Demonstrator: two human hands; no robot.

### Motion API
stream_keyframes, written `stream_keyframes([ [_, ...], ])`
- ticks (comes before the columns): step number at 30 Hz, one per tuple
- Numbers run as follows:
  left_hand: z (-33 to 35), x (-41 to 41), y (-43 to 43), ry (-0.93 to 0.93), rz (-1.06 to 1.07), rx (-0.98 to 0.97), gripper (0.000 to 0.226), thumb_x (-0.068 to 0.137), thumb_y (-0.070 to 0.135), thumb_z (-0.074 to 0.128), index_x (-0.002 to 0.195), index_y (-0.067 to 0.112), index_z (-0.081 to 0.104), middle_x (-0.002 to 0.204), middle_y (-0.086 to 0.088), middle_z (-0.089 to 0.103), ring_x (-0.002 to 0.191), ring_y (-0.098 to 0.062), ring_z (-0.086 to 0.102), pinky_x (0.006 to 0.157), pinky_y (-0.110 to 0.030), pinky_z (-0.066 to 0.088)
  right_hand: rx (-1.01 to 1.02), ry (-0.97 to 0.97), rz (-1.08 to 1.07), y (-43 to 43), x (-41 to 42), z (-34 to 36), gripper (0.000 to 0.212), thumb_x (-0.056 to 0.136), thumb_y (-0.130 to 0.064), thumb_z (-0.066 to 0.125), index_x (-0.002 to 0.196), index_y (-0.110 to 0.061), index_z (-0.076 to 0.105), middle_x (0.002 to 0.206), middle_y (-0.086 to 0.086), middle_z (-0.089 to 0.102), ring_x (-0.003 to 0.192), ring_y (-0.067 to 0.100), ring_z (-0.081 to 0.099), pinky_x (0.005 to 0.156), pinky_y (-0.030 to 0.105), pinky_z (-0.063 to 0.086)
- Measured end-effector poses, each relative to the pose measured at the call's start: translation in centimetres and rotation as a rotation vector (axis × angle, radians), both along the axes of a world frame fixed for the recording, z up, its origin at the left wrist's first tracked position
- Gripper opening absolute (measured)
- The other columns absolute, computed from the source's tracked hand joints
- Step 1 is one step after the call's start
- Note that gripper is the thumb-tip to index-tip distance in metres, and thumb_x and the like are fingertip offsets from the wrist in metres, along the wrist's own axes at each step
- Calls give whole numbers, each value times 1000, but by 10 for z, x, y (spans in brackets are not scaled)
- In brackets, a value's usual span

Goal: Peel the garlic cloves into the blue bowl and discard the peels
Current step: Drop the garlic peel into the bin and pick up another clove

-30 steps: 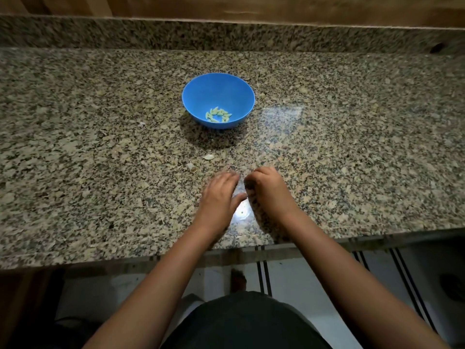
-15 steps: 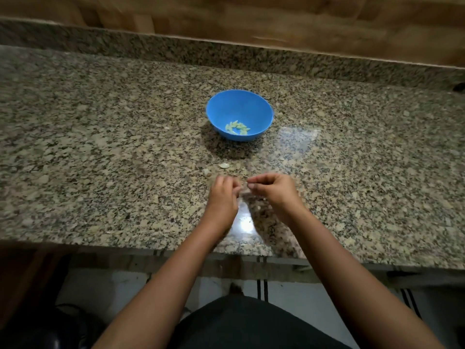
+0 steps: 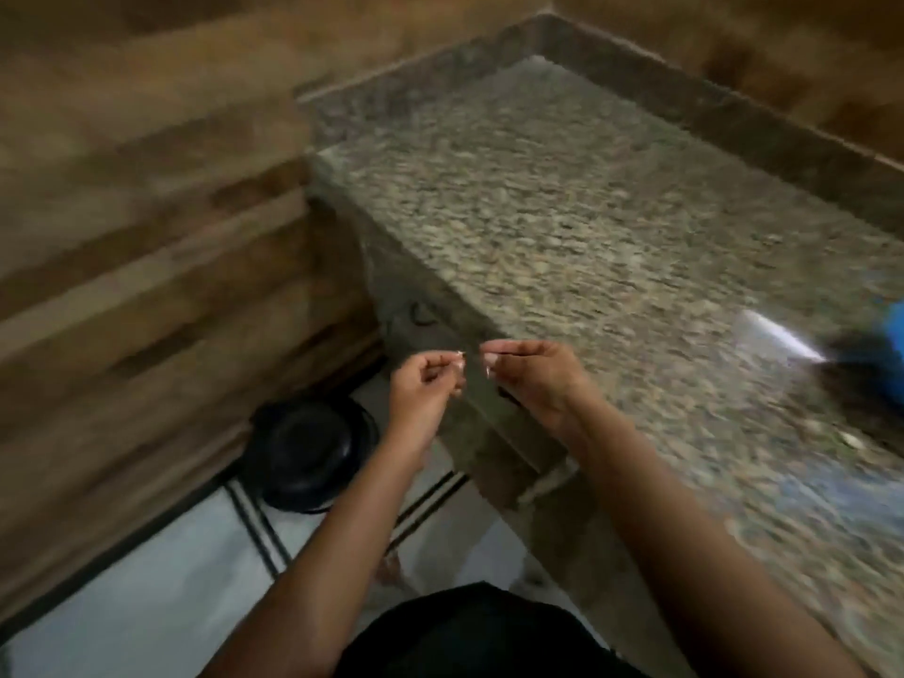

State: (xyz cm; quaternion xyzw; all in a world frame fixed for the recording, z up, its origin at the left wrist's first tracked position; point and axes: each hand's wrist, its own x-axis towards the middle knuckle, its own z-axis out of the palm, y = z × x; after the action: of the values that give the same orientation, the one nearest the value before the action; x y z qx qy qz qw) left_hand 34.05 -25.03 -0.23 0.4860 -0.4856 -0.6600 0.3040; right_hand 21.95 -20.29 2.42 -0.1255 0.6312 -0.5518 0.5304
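My left hand and my right hand are raised close together off the left end of the granite counter, above the floor. Each hand pinches small pale bits of garlic peel between thumb and fingertips; the frame is blurred and the bits are tiny. Only a sliver of the blue bowl shows at the right edge, on the counter. A pale scrap lies on the counter near it.
A round black bin stands on the tiled floor below and left of my hands, beside a wooden wall. The counter's left end and front edge run right under my hands.
My view has swung left: the bowl went from centre to the right edge. Both hands lifted off the counter with the peel bits and now hang past its left end, near the bin.
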Motion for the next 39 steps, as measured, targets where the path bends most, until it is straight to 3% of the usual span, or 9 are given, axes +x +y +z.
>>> stream_keyframes([
  [10, -64, 159, -110, -175, 326, 148, 14, 87, 27, 65, 82, 15, 61, 77, -3, 65, 74, -13, 63, 69, -23, 52, 107, 13, 291, -168, 131, -68, 24, 83, 13, 59, 106, 16, 60, 96, 18, 61, 82, 22, 60, 64, 19, 52],
  [15, -108, 197, -148, -199, 477, 295, 19, 88, 24, 65, 83, 7, 58, 73, -5, 61, 65, -10, 62, 59, -16, 52, 245, 10, 405, -222, 169, -122, 26, 83, 12, 58, 109, 16, 59, 83, 9, 63, 73, 14, 59, 54, 15, 51],
  [22, -181, 203, -186, -309, 416, 437, 21, 83, -5, 62, 69, 9, 54, 65, -7, 58, 62, -20, 57, 64, -27, 52, 452, -13, 402, -260, 189, -211, 18, 86, 10, 55, 75, -2, 61, 93, 12, 59, 88, 23, 57, 91, 33, 49],
  [26, -229, 188, -187, -240, 401, 586, 23, 86, -5, 57, 70, 10, 62, 65, -3, 63, 75, -29, 59, 84, -42, 52, 517, 25, 378, -267, 190, -259, 31, 88, 13, 46, 68, -11, 52, 76, 7, 52, 69, 11, 52, 77, 29, 52],
  [29, -251, 171, -200, -284, 415, 581, 24, 97, 20, 49, 102, 3, 64, 85, -5, 60, 86, -23, 57, 82, -33, 46, 584, 8, 331, -268, 194, -286, 32, 92, 3, 44, 64, -12, 45, 66, 5, 43, 64, 5, 49, 60, 22, 53],
  [31, -253, 161, -213, -227, 454, 664, 43, 100, 33, 39, 125, 1, 53, 111, -10, 59, 107, -28, 54, 92, -35, 43, 600, 6, 323, -270, 202, -300, 20, 93, -9, 51, 75, -12, 59, 78, 8, 57, 63, 10, 58, 57, 19, 51],
  [34, -265, 147, -226, 59, 505, 929, 61, 100, 48, 28, 142, 4, 34, 142, -16, 41, 131, -34, 39, 110, -40, 32, 596, 7, 405, -271, 220, -304, 39, 97, -29, 46, 127, -3, 53, 131, 16, 53, 117, 30, 53, 102, 37, 42],
  [38, -255, 137, -233, 234, 590, 983, 60, 94, 52, 41, 134, 7, 48, 137, -11, 50, 124, -27, 48, 108, -35, 35, 576, -88, 468, -266, 222, -293, 50, 101, -35, 30, 141, -4, 36, 149, 19, 32, 137, 34, 30, 112, 42, 22],
  [39, -250, 137, -232, 112, 584, 901, 55, 94, 48, 45, 132, 8, 50, 135, -11, 52, 123, -26, 49, 108, -36, 36, 571, -125, 444, -268, 219, -288, 52, 101, -36, 32, 142, -6, 35, 150, 19, 29, 139, 35, 26, 114, 43, 19],
])
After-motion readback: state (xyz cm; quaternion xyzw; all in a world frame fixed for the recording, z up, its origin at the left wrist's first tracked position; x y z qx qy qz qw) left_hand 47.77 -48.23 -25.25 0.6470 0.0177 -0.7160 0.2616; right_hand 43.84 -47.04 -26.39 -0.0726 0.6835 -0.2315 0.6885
